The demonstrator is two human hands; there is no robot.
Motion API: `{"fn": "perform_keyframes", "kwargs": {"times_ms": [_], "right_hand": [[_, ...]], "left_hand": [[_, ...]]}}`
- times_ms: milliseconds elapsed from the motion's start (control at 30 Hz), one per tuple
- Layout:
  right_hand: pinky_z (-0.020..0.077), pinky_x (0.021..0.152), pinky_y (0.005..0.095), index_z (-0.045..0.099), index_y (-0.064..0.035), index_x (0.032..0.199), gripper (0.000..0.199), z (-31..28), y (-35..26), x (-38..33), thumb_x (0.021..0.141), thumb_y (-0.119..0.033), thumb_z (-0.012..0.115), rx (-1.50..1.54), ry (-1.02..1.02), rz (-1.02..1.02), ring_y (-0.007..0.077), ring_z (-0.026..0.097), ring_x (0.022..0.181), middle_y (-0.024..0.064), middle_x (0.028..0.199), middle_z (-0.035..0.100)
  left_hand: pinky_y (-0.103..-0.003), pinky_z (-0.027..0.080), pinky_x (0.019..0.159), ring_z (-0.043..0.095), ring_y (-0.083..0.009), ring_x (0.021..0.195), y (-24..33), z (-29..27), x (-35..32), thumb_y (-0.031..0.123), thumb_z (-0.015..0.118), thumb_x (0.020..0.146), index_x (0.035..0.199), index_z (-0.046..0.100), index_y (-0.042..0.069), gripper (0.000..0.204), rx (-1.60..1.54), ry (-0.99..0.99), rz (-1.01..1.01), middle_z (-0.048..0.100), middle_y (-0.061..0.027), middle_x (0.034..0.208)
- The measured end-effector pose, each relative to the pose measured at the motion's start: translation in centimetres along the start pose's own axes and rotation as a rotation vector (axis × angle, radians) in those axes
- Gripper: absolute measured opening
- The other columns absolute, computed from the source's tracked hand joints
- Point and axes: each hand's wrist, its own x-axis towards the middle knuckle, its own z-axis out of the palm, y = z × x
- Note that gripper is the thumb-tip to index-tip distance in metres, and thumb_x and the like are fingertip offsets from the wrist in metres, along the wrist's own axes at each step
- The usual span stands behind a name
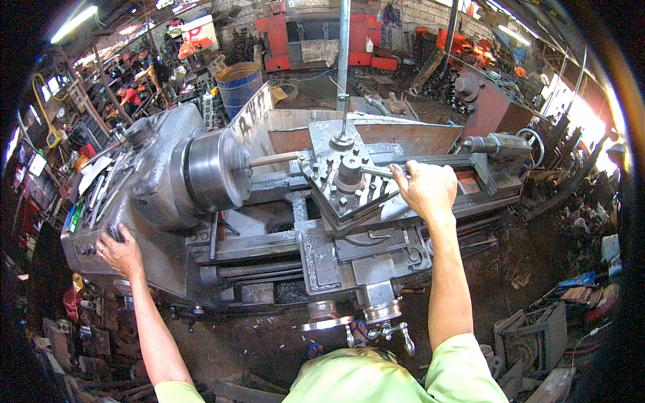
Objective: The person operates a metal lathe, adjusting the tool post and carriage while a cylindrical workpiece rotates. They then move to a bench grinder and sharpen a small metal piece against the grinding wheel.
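Overhead view of a metal lathe in a cluttered workshop. The right hand is closed around the handle of a wrench that runs leftward to the top of the tool post, which stands on the carriage at the middle of the machine. The left hand rests with fingers curled on the front face of the headstock, at its controls near the lower left corner; it lies against the casting rather than gripping any loose object. The chuck projects from the headstock and holds a round bar that points toward the tool post, its free end just beside the tool holder. The tailstock sits at the far right end of the bed, well apart from the bar. Handwheels hang from the carriage apron nearest the person. Loose hand tools lie along the top of the headstock. A blue drum stands behind the machine.
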Motion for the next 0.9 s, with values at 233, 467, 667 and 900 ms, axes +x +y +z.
{"fn": "perform_keyframes", "kwargs": {"times_ms": [233, 467, 667, 900], "right_hand": [[0.042, 0.064, 0.0413, 0.068, -0.0124, 0.07, 0.044, -0.22, -0.08, 0.03, 0.09, -0.05, 0.055, -0.003, -0.037, 0.016, 0.028, 0.065, 0.059, 0.0092, 0.061, 0.065], [0.0419, 0.064, 0.042, 0.068, -0.0121, 0.071, 0.045, -0.32, -0.16, 0.07, 0.091, -0.05, 0.054, -0.007, -0.047, 0.021, 0.0288, 0.064, 0.06, 0.0099, 0.062, 0.066], [0.0416, 0.062, 0.0421, 0.067, -0.0099, 0.073, 0.047, -0.42, -0.16, 0.12, 0.091, -0.051, 0.054, -0.012, -0.075, 0.024, 0.0313, 0.063, 0.06, 0.0114, 0.063, 0.065], [0.0419, 0.063, 0.0421, 0.068, -0.0105, 0.073, 0.047, -0.35, -0.11, 0.09, 0.091, -0.051, 0.054, -0.008, -0.065, 0.017, 0.0306, 0.063, 0.06, 0.0112, 0.063, 0.065]], "left_hand": [[-0.047, 0.042, 0.094, 0.054, -0.0363, 0.109, 0.17, -0.27, 0.09, 0.035, 0.064, 0.088, 0.117, 0.061, 0.006, 0.041, -0.043, -0.017, -0.012, 0.06, -0.0193, 0.113], [-0.048, 0.042, 0.095, 0.053, -0.0372, 0.109, 0.18, -0.27, -0.05, 0.035, 0.064, 0.088, 0.118, 0.061, 0.006, 0.042, -0.027, -0.002, -0.002, 0.059, -0.02, 0.113], [-0.048, 0.042, 0.094, 0.054, -0.0375, 0.108, 0.25, -0.22, -0.06, 0.035, 0.063, 0.088, 0.118, 0.06, 0.005, 0.043, -0.021, -0.02, -0.023, 0.06, -0.0192, 0.112], [-0.048, 0.043, 0.093, 0.054, -0.0376, 0.107, 0.37, -0.28, -0.03, 0.035, 0.063, 0.088, 0.117, 0.061, 0.005, 0.042, -0.023, -0.007, -0.026, 0.06, -0.0193, 0.111]]}}
